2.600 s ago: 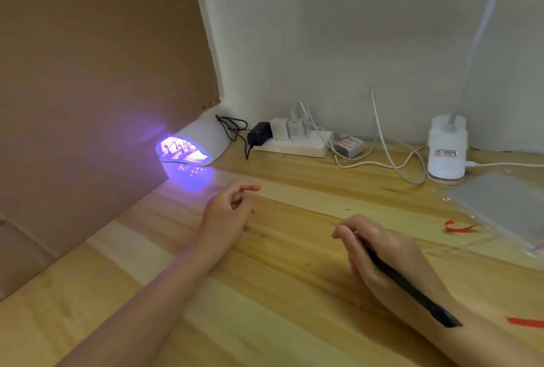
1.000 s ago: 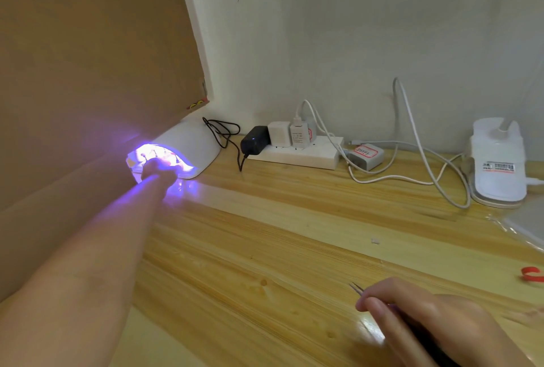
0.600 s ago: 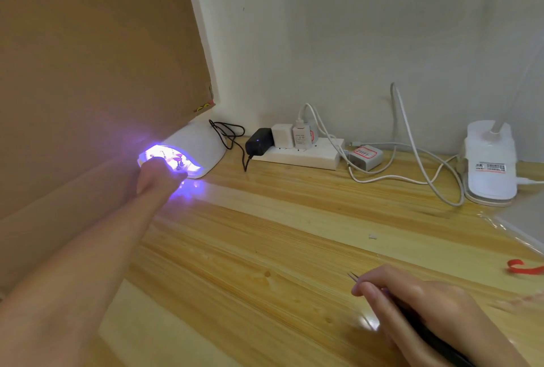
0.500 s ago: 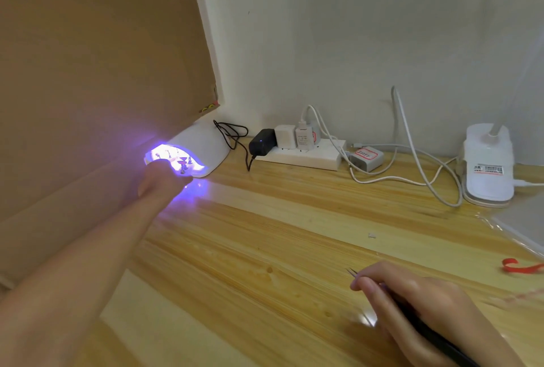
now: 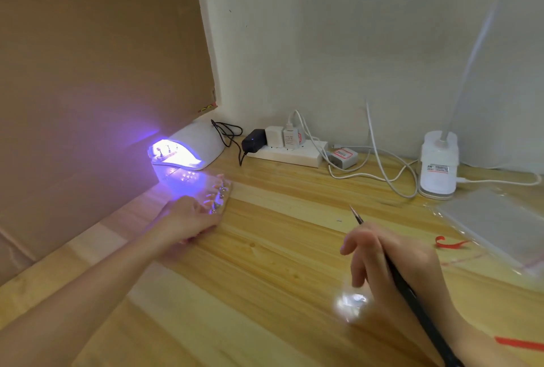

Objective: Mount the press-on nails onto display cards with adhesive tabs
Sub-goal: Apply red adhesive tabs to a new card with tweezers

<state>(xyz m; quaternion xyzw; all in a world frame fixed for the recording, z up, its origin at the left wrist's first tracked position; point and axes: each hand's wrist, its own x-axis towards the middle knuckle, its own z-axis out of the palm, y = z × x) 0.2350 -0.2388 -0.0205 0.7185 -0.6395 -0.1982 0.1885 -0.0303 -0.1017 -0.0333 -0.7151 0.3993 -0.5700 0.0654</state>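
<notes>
My left hand [image 5: 188, 221] lies low on the wooden desk [image 5: 265, 278] in front of the lit nail lamp [image 5: 188, 147]. It holds the near edge of a clear display card [image 5: 213, 187] that carries several press-on nails [image 5: 219, 193]; the grip itself is blurred. More nails on small stands show inside the lamp's violet opening. My right hand [image 5: 388, 260] hovers at the lower right and grips black tweezers [image 5: 412, 302], whose thin tip points up and away. Nothing is visible in the tweezers' tip.
A brown cardboard panel [image 5: 88, 87] walls off the left. A power strip [image 5: 290, 154] with plugs and white cables lies along the back wall. A white desk lamp base [image 5: 438, 166] stands at the right, beside clear plastic bags [image 5: 494, 219] and red strips [image 5: 450, 243].
My left hand has drawn back from the nail lamp's mouth toward me, bringing the clear card with nails out onto the desk. My right hand has lifted a little, tweezers still in it.
</notes>
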